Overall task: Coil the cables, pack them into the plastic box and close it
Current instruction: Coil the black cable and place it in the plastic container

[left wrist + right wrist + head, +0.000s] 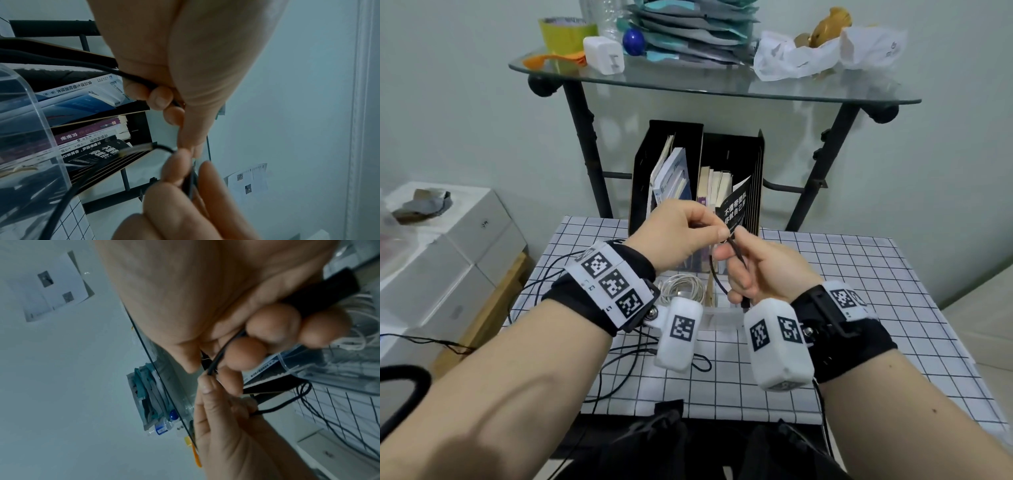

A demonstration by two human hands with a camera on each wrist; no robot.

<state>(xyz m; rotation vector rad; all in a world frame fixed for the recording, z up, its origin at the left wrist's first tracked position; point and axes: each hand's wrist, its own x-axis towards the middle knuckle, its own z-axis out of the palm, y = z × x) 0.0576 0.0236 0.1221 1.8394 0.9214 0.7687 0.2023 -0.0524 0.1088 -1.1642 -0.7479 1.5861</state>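
Grip: left hand (681,236) and right hand (760,270) both pinch the black cable (736,251), fingertips close together, raised above the tabletop (859,308). Cable slack trails onto the grid cloth. A coiled white cable (683,287) lies in the clear plastic box (722,313) beneath

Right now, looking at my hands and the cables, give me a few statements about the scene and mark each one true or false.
1. Both the left hand and the right hand hold the black cable. True.
2. A coiled white cable already lies in the clear plastic box. True.
3. The black cable is fully coiled. False: much of it trails loose across the checked tablecloth.
4. The plastic box is closed. False: it stands open.
5. The orange spoon lies on the tablecloth. False: it is on the glass shelf.
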